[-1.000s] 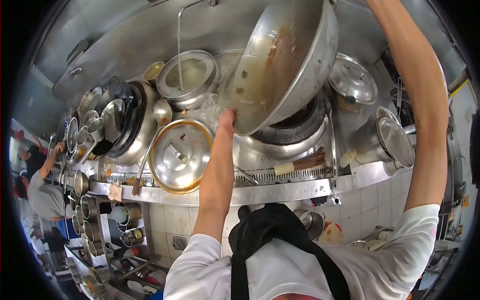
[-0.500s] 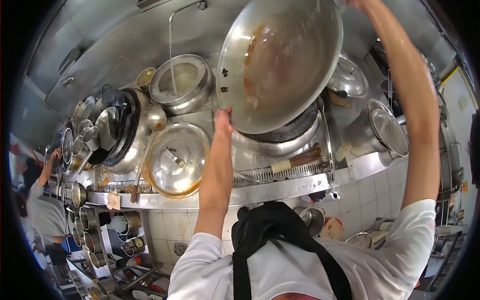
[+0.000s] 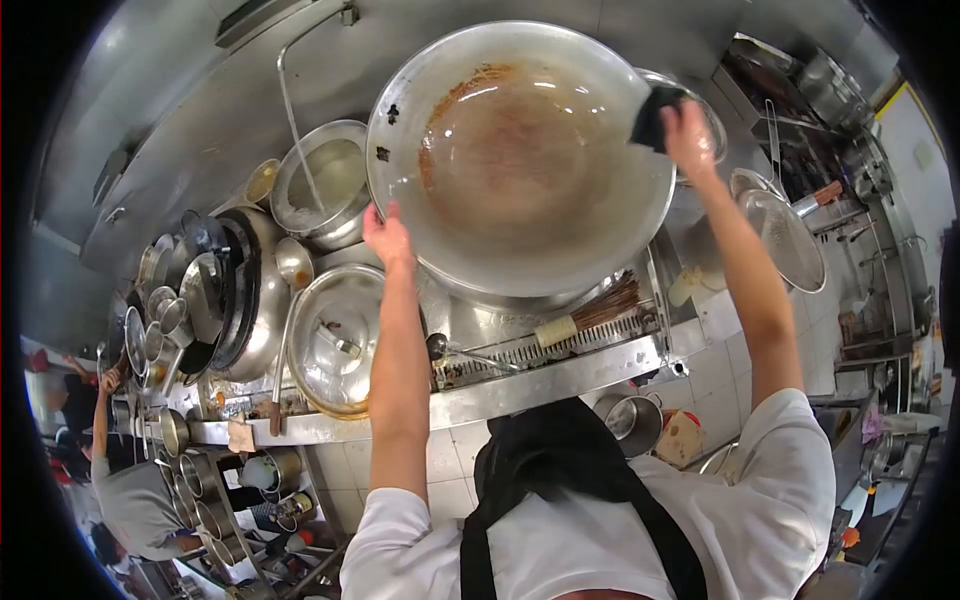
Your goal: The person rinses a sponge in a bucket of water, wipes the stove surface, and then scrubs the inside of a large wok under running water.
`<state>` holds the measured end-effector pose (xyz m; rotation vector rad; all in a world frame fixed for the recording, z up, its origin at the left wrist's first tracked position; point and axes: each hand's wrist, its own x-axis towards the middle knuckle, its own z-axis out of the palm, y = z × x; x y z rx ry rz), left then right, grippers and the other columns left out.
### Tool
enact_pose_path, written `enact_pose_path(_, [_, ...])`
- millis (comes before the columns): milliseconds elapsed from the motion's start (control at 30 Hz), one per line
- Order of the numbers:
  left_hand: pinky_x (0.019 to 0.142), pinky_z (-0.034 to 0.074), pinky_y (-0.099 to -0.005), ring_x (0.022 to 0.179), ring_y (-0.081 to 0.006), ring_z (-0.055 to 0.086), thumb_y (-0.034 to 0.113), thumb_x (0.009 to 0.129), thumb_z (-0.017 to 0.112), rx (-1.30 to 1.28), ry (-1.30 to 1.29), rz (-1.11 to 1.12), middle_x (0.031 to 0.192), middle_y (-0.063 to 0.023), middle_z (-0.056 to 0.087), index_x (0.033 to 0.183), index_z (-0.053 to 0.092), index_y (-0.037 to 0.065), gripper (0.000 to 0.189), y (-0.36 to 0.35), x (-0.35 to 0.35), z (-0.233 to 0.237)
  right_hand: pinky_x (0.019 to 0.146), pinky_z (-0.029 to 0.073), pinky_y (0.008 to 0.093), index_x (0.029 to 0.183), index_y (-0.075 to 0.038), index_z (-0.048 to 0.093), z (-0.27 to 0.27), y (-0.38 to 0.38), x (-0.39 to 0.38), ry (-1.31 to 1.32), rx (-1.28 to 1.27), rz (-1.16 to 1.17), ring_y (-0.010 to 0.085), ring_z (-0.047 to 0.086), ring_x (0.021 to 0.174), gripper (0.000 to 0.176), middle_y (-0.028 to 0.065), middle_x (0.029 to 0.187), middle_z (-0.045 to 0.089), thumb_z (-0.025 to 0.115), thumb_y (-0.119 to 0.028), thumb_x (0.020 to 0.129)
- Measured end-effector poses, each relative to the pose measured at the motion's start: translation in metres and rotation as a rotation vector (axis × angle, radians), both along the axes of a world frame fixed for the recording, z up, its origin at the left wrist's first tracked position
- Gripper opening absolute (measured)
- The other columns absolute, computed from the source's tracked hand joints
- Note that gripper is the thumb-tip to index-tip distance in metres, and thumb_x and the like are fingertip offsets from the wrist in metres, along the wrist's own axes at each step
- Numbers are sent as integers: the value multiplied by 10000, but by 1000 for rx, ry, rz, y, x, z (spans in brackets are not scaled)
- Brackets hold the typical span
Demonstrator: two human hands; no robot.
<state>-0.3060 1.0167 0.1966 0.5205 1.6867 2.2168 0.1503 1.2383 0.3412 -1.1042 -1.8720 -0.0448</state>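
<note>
A large steel wok (image 3: 540,235), with brown residue and two dark spots on its inner wall, sits over the stove with its inside facing up. My left hand (image 3: 390,238) grips the wok's left rim, thumb at the edge. At the right rim, my right hand (image 3: 690,145) holds a dark cloth (image 3: 657,117) against the metal. The burner beneath is mostly hidden by the wok. Below the wok lies a bamboo brush (image 3: 590,310), and beside it a ladle (image 3: 465,352).
A pot of cloudy liquid (image 3: 335,170) stands under a tap (image 3: 290,100) at left. Near my left forearm lies a steel lid (image 3: 330,310). Stacked woks (image 3: 255,290) and ladles crowd the left. A mesh strainer (image 3: 785,240) is at right. A co-worker (image 3: 150,500) stands far left.
The wok has tipped down from a steep tilt to nearly level. My right hand came down and towards me with its side, now showing the dark cloth. My left hand shifted left.
</note>
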Motion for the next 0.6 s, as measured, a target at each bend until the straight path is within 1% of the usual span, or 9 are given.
enact_pose_path(67, [825, 528, -321, 901, -185, 659, 41, 927, 680, -92, 10, 10, 1064, -121, 719, 1237, 583, -78, 346, -5, 8, 31, 810, 495, 523, 1165, -14, 542, -15, -43, -42, -47, -286, 218, 485, 616, 999, 256, 269, 1036, 634, 614, -190, 994])
enact_pose_path(167, [881, 518, -337, 978, -211, 657, 71, 947, 670, -92, 37, -13, 1143, -137, 701, 1288, 547, -70, 389, -3, -1, 18, 823, 473, 572, 1154, -5, 473, -59, -82, -92, -231, -343, 455, 523, 594, 991, 240, 311, 1075, 614, 547, -178, 1004])
enact_pose_path(267, [960, 483, -366, 1074, -235, 624, 97, 968, 648, 10, -82, -132, 1244, -164, 655, 1342, 505, -52, 427, -26, 28, 7, 900, 479, 571, 1211, -13, 453, -96, -113, -117, -540, -924, 618, 498, 615, 1060, 333, 302, 1177, 620, 523, -273, 1015])
enact_pose_path(300, [995, 459, -377, 1109, -251, 605, 107, 981, 627, -30, -90, -83, 1273, -181, 632, 1355, 488, -48, 428, -35, 49, 7, 1046, 428, 523, 1370, -31, 446, -100, -131, -127, -635, -1021, 750, 450, 555, 1239, 502, 287, 1346, 562, 535, -372, 1012])
enact_pose_path(333, [1030, 434, -389, 1145, -267, 586, 117, 993, 606, -71, -100, -32, 1301, -198, 610, 1368, 471, -43, 429, -41, 73, 8, 1156, 324, 485, 1515, -102, 393, -144, -136, -131, -658, -713, 864, 398, 422, 1400, 644, 254, 1498, 451, 531, -470, 1004])
enact_pose_path(367, [1035, 427, -394, 1139, -279, 586, 125, 1002, 587, -78, -29, 32, 1284, -209, 613, 1353, 477, -49, 407, -41, 90, 9, 1186, 272, 486, 1553, -139, 380, -127, -151, -144, -662, -801, 908, 381, 324, 1467, 678, 228, 1575, 361, 506, -518, 1006])
enact_pose_path(500, [1039, 414, -402, 1117, -324, 590, 130, 1014, 546, -171, 49, 108, 1230, -250, 617, 1307, 479, -86, 370, -39, 96, 1, 1130, 339, 490, 1498, -118, 459, -139, -126, -190, -663, -572, 886, 404, 456, 1370, 597, 228, 1464, 506, 556, -439, 1005])
enact_pose_path(533, [1039, 414, -402, 1117, -324, 590, 130, 1014, 546, -188, 39, 99, 1230, -250, 617, 1307, 479, -86, 370, -41, 97, 3, 1051, 428, 475, 1469, -112, 486, -145, -113, -202, -613, -482, 824, 361, 559, 1279, 551, 216, 1346, 597, 596, -374, 996])
enact_pose_path(600, [1028, 419, -403, 1092, -358, 598, 129, 1015, 540, -323, 142, 101, 1195, -275, 618, 1295, 471, -112, 376, -42, 96, 18, 996, 493, 446, 1453, -96, 494, -138, -79, -224, -261, -1004, 687, 297, 605, 1230, 524, 186, 1281, 637, 609, -329, 998])
